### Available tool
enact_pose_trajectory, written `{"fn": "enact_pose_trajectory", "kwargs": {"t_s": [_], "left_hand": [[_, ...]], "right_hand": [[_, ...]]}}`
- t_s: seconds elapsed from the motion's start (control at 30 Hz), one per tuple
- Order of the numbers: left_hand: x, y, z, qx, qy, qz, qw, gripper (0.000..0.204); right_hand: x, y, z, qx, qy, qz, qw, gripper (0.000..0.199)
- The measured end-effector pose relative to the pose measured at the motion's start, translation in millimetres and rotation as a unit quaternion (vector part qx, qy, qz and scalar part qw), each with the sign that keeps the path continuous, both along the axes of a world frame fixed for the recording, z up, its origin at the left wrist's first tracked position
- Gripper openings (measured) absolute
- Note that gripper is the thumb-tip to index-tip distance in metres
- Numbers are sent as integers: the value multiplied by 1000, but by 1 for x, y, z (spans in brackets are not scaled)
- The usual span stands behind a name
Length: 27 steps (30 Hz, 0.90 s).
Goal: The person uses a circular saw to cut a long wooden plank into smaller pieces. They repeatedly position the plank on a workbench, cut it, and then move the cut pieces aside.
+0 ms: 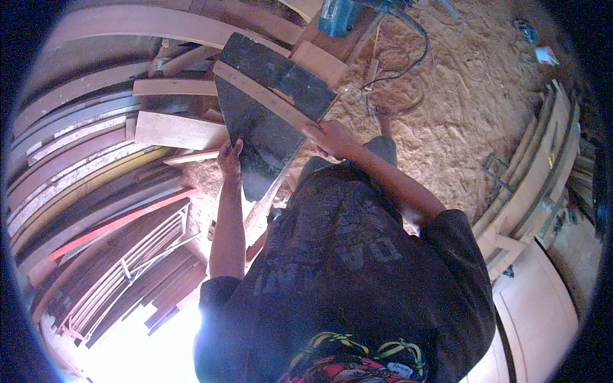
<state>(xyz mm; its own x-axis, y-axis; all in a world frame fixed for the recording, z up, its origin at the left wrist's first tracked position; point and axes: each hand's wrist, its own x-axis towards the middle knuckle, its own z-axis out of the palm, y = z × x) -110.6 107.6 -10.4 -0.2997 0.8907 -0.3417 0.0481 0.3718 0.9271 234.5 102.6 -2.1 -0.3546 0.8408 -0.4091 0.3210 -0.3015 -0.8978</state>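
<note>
A black flat board (262, 137) with slanted sides lies tilted in front of me. Across its top runs a narrow wooden strip (265, 94), reaching from the board's far left edge to its right edge. My left hand (230, 161) grips the board's left edge, thumb on top and the other fingers mostly hidden. At the strip's near right end, my right hand (333, 139) is closed around the wood, close to the board's edge. What lies beneath the board is largely hidden.
A teal power tool (338, 17) with a dark cable (426, 48) sits beyond the board. Sawdust (460, 108) covers the floor to the right. Stacked planks (83, 150) and a red beam (121, 223) line the left. Long timbers (527, 185) and pale panels (536, 306) stand right.
</note>
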Motion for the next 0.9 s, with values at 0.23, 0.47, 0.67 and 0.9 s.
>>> {"fn": "enact_pose_trajectory", "kwargs": {"t_s": [0.23,0.47,0.67,0.9], "left_hand": [[-10,-3,-8,-30,40,-8,999,34],[-9,-2,-6,-7,6,-4,1000,34],[-3,-1,1,-16,-27,-3,1000,36],[-13,1,-12,-16,-4,2,1000,33]], "right_hand": [[-5,-6,-14,4,9,-46,999,72],[-6,-4,-24,29,-52,-35,998,69],[-6,-4,-21,51,-89,-29,994,66],[-7,-9,-29,174,-77,-50,980,67]]}}
